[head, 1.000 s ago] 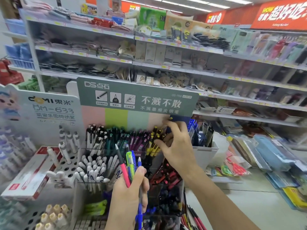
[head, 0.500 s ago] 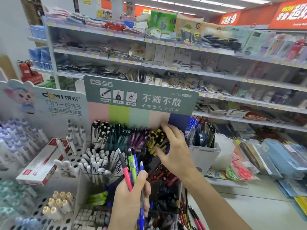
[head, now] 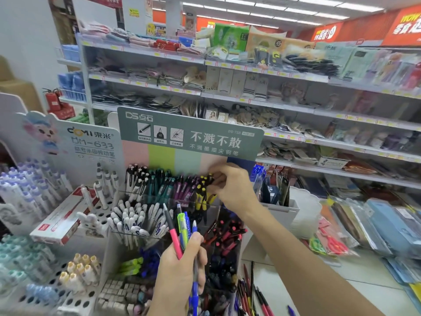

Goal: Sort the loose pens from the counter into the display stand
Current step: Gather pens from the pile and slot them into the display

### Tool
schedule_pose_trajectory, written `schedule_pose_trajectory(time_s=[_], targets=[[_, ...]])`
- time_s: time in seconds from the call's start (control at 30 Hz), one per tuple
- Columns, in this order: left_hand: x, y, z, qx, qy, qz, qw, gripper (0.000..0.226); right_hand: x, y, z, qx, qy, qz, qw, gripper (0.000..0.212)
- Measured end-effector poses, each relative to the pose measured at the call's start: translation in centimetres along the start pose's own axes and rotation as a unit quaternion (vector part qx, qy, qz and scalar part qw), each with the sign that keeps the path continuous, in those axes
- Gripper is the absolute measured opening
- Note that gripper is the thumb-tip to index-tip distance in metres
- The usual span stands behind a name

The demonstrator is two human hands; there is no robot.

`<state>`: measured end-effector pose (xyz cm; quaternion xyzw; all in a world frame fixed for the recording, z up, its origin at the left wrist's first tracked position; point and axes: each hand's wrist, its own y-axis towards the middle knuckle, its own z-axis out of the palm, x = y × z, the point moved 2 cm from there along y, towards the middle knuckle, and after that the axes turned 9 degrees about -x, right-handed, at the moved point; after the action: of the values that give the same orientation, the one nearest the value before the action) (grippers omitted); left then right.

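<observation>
Reading the head view with the display stand [head: 159, 201] as my landmark. Right hand [head: 232, 188] is at the stand's top tier, right end, fingers curled in among the yellow-and-black pens [head: 202, 190]; motion blur hides whether a pen is actually pinched there, so I cannot tell. Left hand [head: 180, 270] is just in front of the stand's lower compartments, clamped round a bundle of pens [head: 182, 229]: one red-barrelled, one lime green, two blue. Their long axes run near upright, tips fanned toward the stand's middle tier.

More loose pens [head: 252, 290] lie on the desk [head: 284, 283] at the stand's right foot, long axes running roughly away from me, parallel with the stand's right side. Red and dark barrels visible; one blue end further right.

Key relation, my judgement: the held bundle sits below and nearer me than the right hand, well apart from it. The red-and-black pens [head: 227, 233] fill the compartment on the stand's right, middle height, directly between the two hands. The red pen in the bundle looks to match that compartment, so the right hand is the nearer one to pull it from the bundle and drop it in, barrel kept upright.

Desk pens lie nearer the right forearm than the left hand, which is full.
</observation>
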<state>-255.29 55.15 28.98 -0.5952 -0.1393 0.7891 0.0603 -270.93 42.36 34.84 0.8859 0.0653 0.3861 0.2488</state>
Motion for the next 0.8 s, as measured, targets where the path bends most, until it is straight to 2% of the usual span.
schedule_pose_trajectory(time_s=[0.07, 0.13, 0.2, 0.23, 0.3, 0.37, 0.4, 0.47, 0.53, 0.63, 0.7, 0.77, 0.8], targets=[[0.0, -0.3, 0.6, -0.004, -0.003, 0.002, 1.000, 0.053, 0.2, -0.8, 0.2, -0.005, -0.023, -0.054, 0.998, 0.041], [0.3, -0.5, 1.0, -0.005, -0.024, -0.003, 1.000, 0.039, 0.1, -2.8, -1.0, -0.086, -0.023, -0.088, 0.992, 0.036], [0.9, -0.7, 1.5, 0.010, -0.055, -0.024, 0.998, 0.031, 0.2, -5.7, -2.7, -0.145, 0.033, -0.064, 0.987, 0.021], [1.2, -0.9, 1.8, 0.021, -0.068, -0.036, 0.997, 0.028, 0.2, -7.0, -3.4, -0.124, 0.078, -0.023, 0.989, 0.014], [1.8, -1.5, 2.4, 0.047, -0.091, -0.059, 0.993, 0.026, -0.2, -9.2, -4.1, 0.009, 0.155, 0.077, 0.985, 0.005], [2.3, -2.1, 3.2, 0.078, -0.095, -0.072, 0.990, 0.029, -1.1, -11.0, -4.5, 0.122, 0.163, 0.114, 0.972, 0.022], [2.7, -2.3, 3.6, 0.091, -0.089, -0.075, 0.989, 0.032, -1.7, -11.7, -4.8, 0.156, 0.156, 0.116, 0.968, 0.030], [3.4, -2.8, 4.2, 0.118, -0.076, -0.086, 0.986, 0.037, -2.3, -12.7, -5.4, 0.181, 0.159, 0.115, 0.964, 0.034], [4.1, -3.3, 4.7, 0.143, -0.080, -0.101, 0.981, 0.041, -3.0, -13.5, -6.2, 0.162, 0.195, 0.136, 0.958, 0.029], [4.8, -3.9, 5.2, 0.176, -0.094, -0.120, 0.972, 0.054, -3.8, -14.4, -7.3, 0.120, 0.260, 0.184, 0.940, 0.040], [5.2, -4.0, 5.1, 0.196, -0.070, -0.124, 0.970, 0.071, -4.4, -14.5, -8.1, 0.061, 0.276, 0.217, 0.934, 0.039], [5.6, -4.1, 4.9, 0.192, -0.060, -0.121, 0.972, 0.090, -5.0, -14.4, -8.9, -0.020, 0.303, 0.261, 0.916, 0.030], [5.8, -4.2, 4.7, 0.178, -0.056, -0.117, 0.976, 0.089, -5.3, -14.4, -9.3, -0.050, 0.320, 0.275, 0.905, 0.027]])
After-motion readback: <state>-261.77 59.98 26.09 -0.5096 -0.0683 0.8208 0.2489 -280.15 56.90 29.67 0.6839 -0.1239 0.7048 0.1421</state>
